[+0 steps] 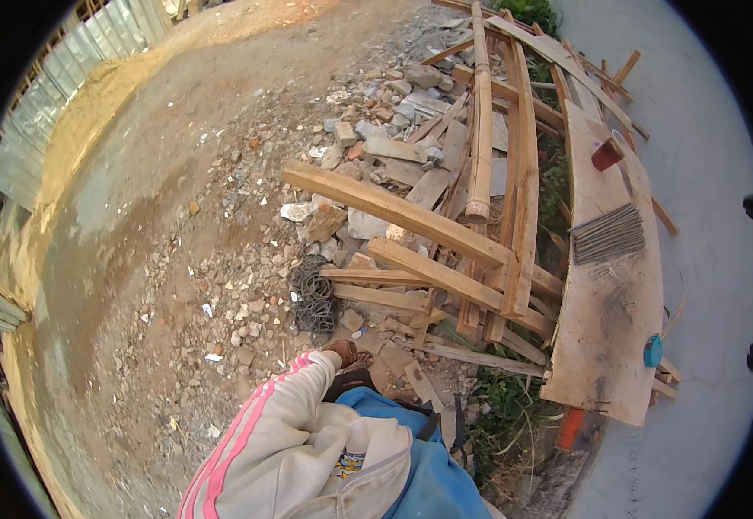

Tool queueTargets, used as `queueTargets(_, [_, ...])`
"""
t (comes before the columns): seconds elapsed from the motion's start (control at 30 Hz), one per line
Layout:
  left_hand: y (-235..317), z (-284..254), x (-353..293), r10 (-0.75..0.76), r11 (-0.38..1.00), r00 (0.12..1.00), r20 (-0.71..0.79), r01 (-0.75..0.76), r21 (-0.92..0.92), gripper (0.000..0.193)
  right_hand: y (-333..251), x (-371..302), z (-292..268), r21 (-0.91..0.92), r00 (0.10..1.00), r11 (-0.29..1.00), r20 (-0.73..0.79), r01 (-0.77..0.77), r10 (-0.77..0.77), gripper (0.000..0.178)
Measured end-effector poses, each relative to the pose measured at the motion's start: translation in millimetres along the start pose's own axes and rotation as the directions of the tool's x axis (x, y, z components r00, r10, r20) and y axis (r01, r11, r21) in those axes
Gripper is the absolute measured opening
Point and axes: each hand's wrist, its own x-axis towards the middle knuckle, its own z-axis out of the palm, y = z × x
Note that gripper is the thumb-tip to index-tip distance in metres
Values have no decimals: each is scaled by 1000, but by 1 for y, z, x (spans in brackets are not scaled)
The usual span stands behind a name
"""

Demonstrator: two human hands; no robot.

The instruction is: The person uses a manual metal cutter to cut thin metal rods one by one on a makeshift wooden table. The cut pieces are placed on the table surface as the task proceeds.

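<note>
My left hand (343,350) reaches out from a cream sleeve with pink stripes, low over the rubble near my knees. It looks small and dark, and its fingers cannot be made out. Just beyond it on the ground lies a loose tangle of dark wire or cord (314,296), apart from the hand. My right hand is not in view. To the right, a plywood board (627,346) bears a row of short dark metal rods (608,235), a dark red cup (606,155) and a teal tape measure (652,350).
Wooden beams (402,212) and a bamboo pole (479,130) are stacked between me and the board. Broken bricks and stones (342,225) cover the ground ahead. A pale wall (705,285) runs along the right. Corrugated metal sheets (65,78) stand at the far left.
</note>
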Motion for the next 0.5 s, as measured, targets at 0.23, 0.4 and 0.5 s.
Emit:
queueTargets(0.23, [77,27,-6,158,981,985,-66,-149,121,40,12,22,-45,55,998,997,-41,45,-42,53])
queueTargets(0.4, [173,30,-47,453,889,890,44,-455,56,40,20,35,-80,132,987,989,-153,72,-52,54])
queueTargets(0.5, [238,12,-88,583,808,786,204,-588,-42,39,26,36,-100,173,964,981,-261,88,-40,55])
